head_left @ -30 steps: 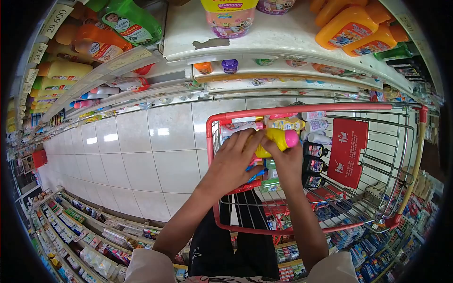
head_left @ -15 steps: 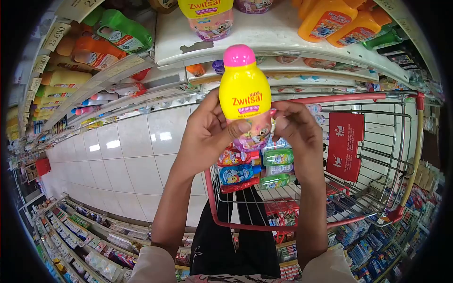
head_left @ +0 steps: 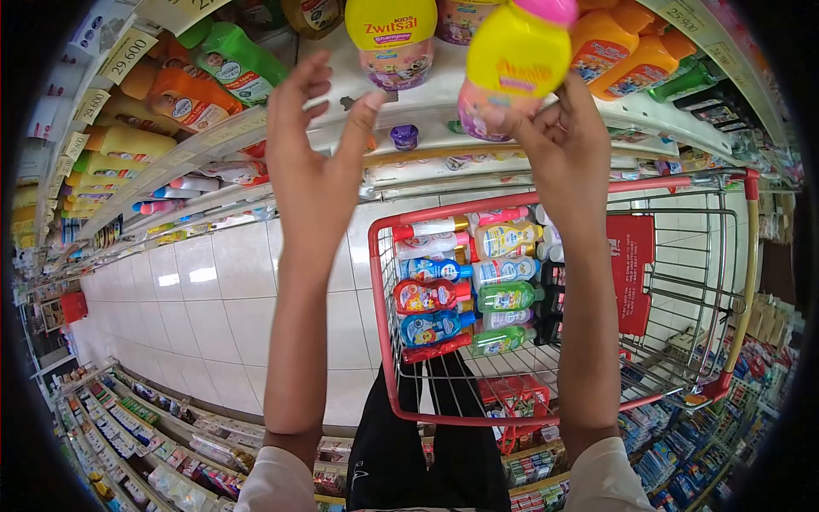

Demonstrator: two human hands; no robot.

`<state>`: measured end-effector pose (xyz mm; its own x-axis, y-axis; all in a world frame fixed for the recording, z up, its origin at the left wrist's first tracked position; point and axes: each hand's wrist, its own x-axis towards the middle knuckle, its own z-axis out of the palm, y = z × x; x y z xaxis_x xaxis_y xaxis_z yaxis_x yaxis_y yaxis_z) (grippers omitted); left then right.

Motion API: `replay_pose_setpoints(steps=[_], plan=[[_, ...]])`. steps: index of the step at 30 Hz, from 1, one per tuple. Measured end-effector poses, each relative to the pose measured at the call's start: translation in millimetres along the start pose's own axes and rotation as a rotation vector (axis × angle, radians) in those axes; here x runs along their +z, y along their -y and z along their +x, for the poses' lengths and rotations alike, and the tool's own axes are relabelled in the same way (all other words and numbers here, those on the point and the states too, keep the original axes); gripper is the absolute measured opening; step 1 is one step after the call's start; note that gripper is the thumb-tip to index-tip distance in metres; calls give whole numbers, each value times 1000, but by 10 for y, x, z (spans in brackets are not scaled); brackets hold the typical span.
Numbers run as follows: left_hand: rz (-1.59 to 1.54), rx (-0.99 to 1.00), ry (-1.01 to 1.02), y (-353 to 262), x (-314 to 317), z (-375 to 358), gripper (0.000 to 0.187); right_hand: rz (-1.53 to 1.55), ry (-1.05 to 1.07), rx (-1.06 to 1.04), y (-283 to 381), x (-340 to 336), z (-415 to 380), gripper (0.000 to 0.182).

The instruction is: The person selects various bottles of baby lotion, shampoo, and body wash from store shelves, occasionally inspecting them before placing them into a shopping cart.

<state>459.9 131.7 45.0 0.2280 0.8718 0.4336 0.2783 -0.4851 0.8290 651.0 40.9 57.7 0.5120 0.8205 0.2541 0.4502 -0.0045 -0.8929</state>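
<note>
My right hand (head_left: pixel 563 141) is closed around a yellow shampoo bottle (head_left: pixel 519 55) with a pink cap and pink lower half, tilted and blurred by motion, near the shelf. Raised and empty, my left hand (head_left: pixel 322 141) has its fingers spread close to the shelf edge. Just beyond it, a matching Zwitsal shampoo bottle (head_left: pixel 391 38) stands on the white shelf (head_left: pixel 341 115). Below my hands is a red-rimmed shopping cart (head_left: pixel 380 282), where several bottles lie in rows, among them a green bottle (head_left: pixel 505 297) and a blue bottle (head_left: pixel 431 327).
Orange bottles (head_left: pixel 627 55) stand on the shelf at right. A green bottle (head_left: pixel 239 60) and an orange bottle (head_left: pixel 192 102) are at left. Pale floor tiles (head_left: pixel 230 316) extend left of the cart. Racks of small packages (head_left: pixel 171 427) line the area behind me.
My left hand has let go of the shampoo bottle and moved up and left, opening. My right hand has carried the bottle up and right toward the shelf.
</note>
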Motion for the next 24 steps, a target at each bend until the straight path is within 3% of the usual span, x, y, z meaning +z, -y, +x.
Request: replay_pose_setpoints(steps=[3, 9, 11, 15, 17, 24], plan=[[66, 58, -18, 137, 18, 186, 54, 36, -27, 5, -61, 35, 105, 47], [-3, 62, 156, 291, 116, 359, 53, 93, -60, -154, -170, 100, 234, 44], [23, 19, 178, 292, 124, 378, 46, 323, -66, -110, -138, 195, 250, 42], [22, 15, 203, 319, 135, 404, 39, 329, 36, -126, -285, 196, 391, 42], [-8, 11, 200, 308, 134, 416, 35, 249, 83, -77, -326, 185, 443, 33], [19, 23, 207, 302, 141, 433, 32, 345, 56, -170, -400, 291, 504, 32]])
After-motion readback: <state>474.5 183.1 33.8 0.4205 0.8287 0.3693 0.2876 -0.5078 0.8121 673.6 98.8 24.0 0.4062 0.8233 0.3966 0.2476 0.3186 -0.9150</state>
